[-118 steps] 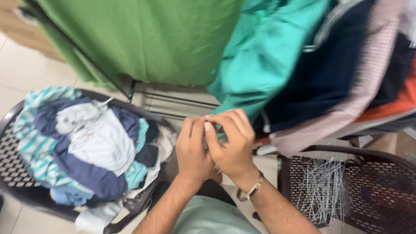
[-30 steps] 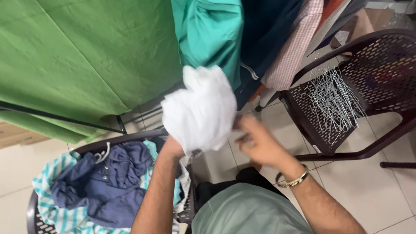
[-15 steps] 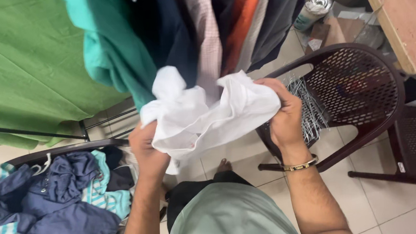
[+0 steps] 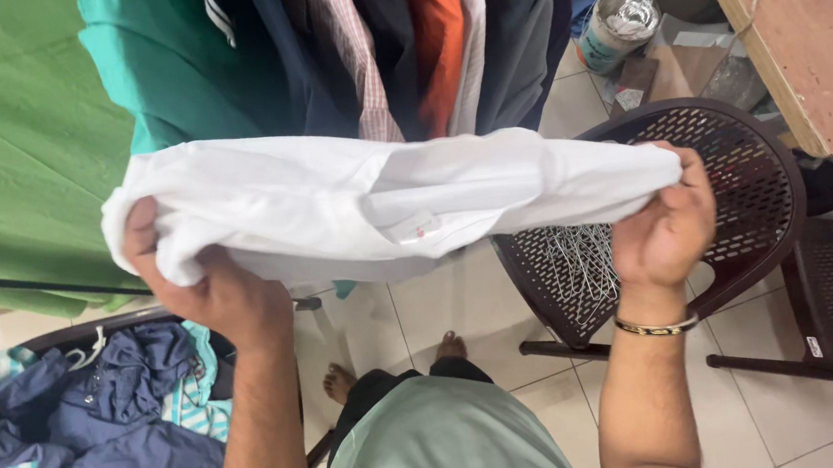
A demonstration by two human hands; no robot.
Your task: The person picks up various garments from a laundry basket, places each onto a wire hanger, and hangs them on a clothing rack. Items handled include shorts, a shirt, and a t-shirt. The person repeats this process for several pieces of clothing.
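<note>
1. White cloth, a shirt (image 4: 374, 203), is stretched out flat in front of me, just before the hanging clothes (image 4: 390, 46).
2. My left hand (image 4: 216, 292) is clamped on its left end, fingers buried in the fabric.
3. My right hand (image 4: 667, 227) is closed tight on its right end.
4. Below the right hand stands a dark chair (image 4: 732, 166) with wire hangers (image 4: 580, 270) on its seat.
5. Another chair at lower left carries a pile of blue and striped clothes (image 4: 82, 434).
</note>
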